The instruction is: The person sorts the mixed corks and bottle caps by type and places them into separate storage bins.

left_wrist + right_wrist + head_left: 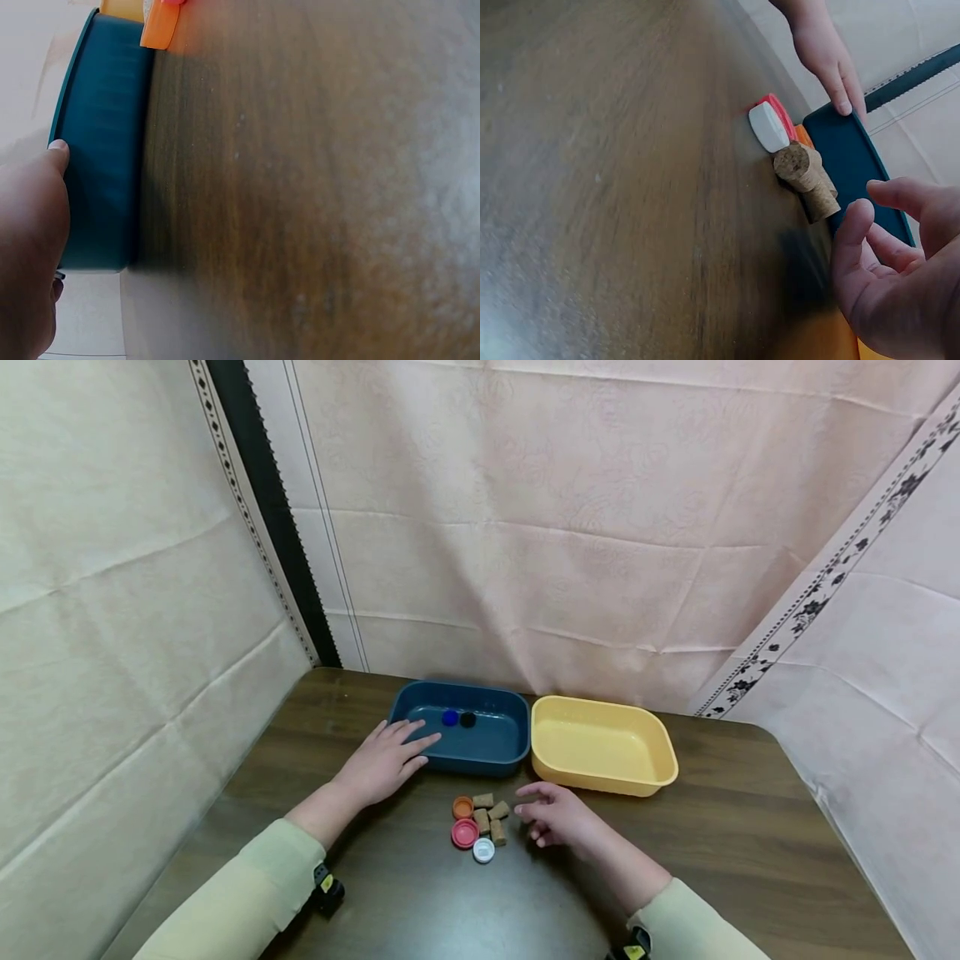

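Note:
My left hand (384, 758) reaches over the near left corner of the blue bin (480, 767), fingers spread and holding nothing. Its thumb (58, 150) lies right at the bin's rim in the left wrist view. Inside that bin are a blue cap (450, 717) and a black cap (468, 720). Just right of a small cluster of corks and caps, my right hand (558, 817) hovers with fingers loosely bent and nothing in them. The cluster has several corks (482, 821), an orange cap (462, 807), a red cap (465, 834) and a white cap (483, 850).
A yellow bin (603, 785) stands against the blue one's right side, with nothing visible inside. Both bins sit near the back of the brown wooden table (420, 910). Pale cloth (540, 527) hangs behind the table and along both sides.

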Demonstrator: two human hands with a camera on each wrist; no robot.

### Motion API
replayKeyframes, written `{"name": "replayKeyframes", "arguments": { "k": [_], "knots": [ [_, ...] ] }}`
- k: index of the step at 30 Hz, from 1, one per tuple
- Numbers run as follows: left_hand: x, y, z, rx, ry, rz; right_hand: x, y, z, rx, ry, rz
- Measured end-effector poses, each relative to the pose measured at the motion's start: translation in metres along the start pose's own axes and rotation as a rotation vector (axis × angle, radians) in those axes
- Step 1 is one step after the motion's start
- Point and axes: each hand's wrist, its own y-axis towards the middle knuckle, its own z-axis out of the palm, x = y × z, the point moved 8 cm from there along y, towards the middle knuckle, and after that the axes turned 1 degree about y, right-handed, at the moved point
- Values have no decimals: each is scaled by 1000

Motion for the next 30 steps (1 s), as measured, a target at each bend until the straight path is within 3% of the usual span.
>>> {"name": "replayKeyframes", "arguments": {
  "k": [13,24,30],
  "knots": [
    [0,0,-1,12,-21,-6,3,21,11,65,-145,-19],
    [0,0,0,8,-26,-7,15,28,19,95,-412,-89],
    [1,0,1,8,-25,-4,19,28,22,108,-474,-112]
  ]
}}
